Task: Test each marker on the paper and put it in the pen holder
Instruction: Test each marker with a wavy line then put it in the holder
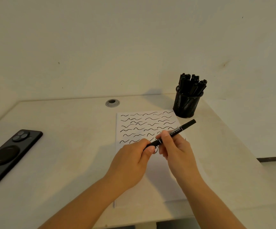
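Marker (pixel 175 133) in both hands (pixel 173 149) above scribbled paper (pixel 134 126)

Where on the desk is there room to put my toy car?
Bare desk lies between the phone and the paper, and around the cable hole. It is crowded by the pen holder, where both hands hold a marker.
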A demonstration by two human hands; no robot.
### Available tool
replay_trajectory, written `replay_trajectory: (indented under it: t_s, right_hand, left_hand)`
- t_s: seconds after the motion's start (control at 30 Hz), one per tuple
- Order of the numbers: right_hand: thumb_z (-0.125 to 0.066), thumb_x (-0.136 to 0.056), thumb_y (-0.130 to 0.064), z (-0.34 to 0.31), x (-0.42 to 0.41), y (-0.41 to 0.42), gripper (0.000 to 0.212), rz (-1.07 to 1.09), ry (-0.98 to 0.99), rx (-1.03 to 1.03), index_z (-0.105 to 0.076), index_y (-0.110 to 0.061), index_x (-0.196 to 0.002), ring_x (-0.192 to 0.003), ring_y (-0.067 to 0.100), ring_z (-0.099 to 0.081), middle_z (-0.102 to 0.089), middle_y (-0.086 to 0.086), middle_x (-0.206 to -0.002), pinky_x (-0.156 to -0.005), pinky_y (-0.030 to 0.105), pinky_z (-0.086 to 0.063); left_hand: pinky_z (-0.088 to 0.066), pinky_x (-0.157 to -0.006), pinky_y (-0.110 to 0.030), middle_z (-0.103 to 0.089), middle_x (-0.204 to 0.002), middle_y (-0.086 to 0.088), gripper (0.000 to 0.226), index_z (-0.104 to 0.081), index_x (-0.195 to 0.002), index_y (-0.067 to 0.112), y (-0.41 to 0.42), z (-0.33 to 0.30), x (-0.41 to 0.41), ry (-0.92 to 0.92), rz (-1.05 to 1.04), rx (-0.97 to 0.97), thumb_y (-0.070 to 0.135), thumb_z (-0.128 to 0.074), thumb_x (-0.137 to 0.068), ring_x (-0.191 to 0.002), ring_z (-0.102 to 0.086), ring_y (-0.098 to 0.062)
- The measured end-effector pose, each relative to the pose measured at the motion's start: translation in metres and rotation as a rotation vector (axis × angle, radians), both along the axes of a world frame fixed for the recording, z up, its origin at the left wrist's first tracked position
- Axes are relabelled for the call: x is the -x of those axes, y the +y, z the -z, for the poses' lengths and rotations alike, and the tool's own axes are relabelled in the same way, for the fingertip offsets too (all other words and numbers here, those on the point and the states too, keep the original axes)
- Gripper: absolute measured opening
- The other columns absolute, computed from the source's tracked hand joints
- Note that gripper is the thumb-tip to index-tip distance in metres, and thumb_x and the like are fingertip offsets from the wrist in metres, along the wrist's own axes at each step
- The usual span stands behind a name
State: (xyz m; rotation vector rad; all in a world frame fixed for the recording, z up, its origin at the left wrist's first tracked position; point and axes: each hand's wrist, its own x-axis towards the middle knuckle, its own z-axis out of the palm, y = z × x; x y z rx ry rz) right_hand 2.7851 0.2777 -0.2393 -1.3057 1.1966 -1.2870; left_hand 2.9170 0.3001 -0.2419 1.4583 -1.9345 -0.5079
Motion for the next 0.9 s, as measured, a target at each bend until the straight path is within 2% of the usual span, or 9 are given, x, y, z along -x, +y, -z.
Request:
replay_trajectory:
  t_s: [0.1,0.2,0.33,0.53,0.67,0.73,0.8,0.9]
  right_hand:
    - [-0.047,-0.093,-0.028,0.001,0.0,0.002,0.029,-0.004,-0.006,0.005,-0.062,-0.015,-0.072,-0.045,0.002,-0.043,-0.052,-0.008,-0.046,-0.047,0.011,-0.036]
    - [-0.041,-0.096,-0.025,0.002,0.002,0.004,0.033,-0.011,0.026,0.039,-0.054,-0.014,-0.068,-0.044,0.001,-0.041,-0.047,-0.011,-0.042,-0.047,0.01,-0.034]
    - [-0.039,-0.097,-0.021,0.003,0.0,0.005,0.032,0.002,0.028,0.078,-0.05,-0.017,-0.067,-0.046,0.002,-0.042,-0.047,-0.014,-0.044,-0.048,0.011,-0.035]
    - [-0.037,-0.098,-0.022,0.011,-0.001,0.004,0.035,0.008,0.066,0.117,-0.049,-0.021,-0.065,-0.044,0.003,-0.039,-0.044,-0.013,-0.042,-0.047,0.014,-0.034]
    - [-0.035,-0.099,-0.024,0.01,0.031,-0.019,0.034,0.233,-0.126,0.004,-0.045,-0.018,-0.067,-0.037,0.001,-0.034,-0.041,-0.01,-0.034,-0.051,0.027,-0.029]
    - [-0.037,-0.098,-0.024,0.009,0.052,-0.025,0.031,0.303,-0.106,0.037,-0.047,-0.018,-0.069,-0.037,0.001,-0.034,-0.041,-0.011,-0.036,-0.05,0.027,-0.029]
    - [-0.042,-0.095,-0.027,0.013,0.066,-0.025,0.026,0.337,-0.015,0.073,-0.051,-0.021,-0.072,-0.04,0.001,-0.037,-0.045,-0.013,-0.041,-0.048,0.022,-0.032]
    - [-0.053,-0.089,-0.031,0.017,0.078,-0.025,0.018,0.37,0.025,0.098,-0.058,-0.027,-0.073,-0.048,0.0,-0.045,-0.053,-0.011,-0.051,-0.057,0.024,-0.038]
  left_hand:
    - [-0.025,-0.048,-0.022,-0.042,-0.055,0.01,0.026,-0.053,-0.086,0.022,0.003,-0.003,0.003,-0.092,-0.021,0.041,0.036,-0.033,-0.096,-0.053,-0.04,-0.009]
    - [-0.028,-0.05,-0.026,-0.043,-0.054,0.007,0.028,-0.045,-0.07,0.031,0.005,-0.006,0.006,-0.012,0.013,-0.049,0.036,-0.034,-0.095,-0.05,-0.038,-0.01]
    - [-0.03,-0.053,-0.024,-0.042,-0.049,0.012,0.038,-0.047,-0.06,0.031,0.006,-0.006,0.007,0.255,0.075,-0.259,0.032,-0.037,-0.097,-0.048,-0.034,-0.006]
    - [-0.027,-0.047,-0.016,-0.031,-0.043,0.014,0.04,-0.047,-0.062,0.02,0.004,-0.009,0.007,0.624,0.165,-0.599,0.031,-0.034,-0.098,-0.043,-0.027,-0.006]
    - [-0.026,-0.043,-0.014,-0.028,-0.048,0.012,0.034,-0.05,-0.061,0.02,0.011,-0.01,-0.007,0.941,0.242,-0.91,0.037,-0.042,-0.089,-0.04,-0.023,-0.003]
    - [-0.028,-0.042,-0.014,-0.029,-0.048,0.011,0.032,-0.052,-0.062,0.019,0.011,-0.008,-0.014,1.003,0.154,-0.888,0.038,-0.043,-0.087,-0.04,-0.025,-0.003]
    - [-0.031,-0.044,-0.015,-0.033,-0.048,0.011,0.032,-0.051,-0.067,0.017,0.006,-0.004,-0.019,0.973,0.038,-0.762,0.035,-0.041,-0.092,-0.041,-0.029,-0.005]
    - [-0.035,-0.049,-0.016,-0.043,-0.049,0.011,0.032,-0.053,-0.07,0.017,-0.004,0.003,-0.021,0.739,-0.017,-0.569,0.027,-0.038,-0.096,-0.047,-0.037,-0.008]
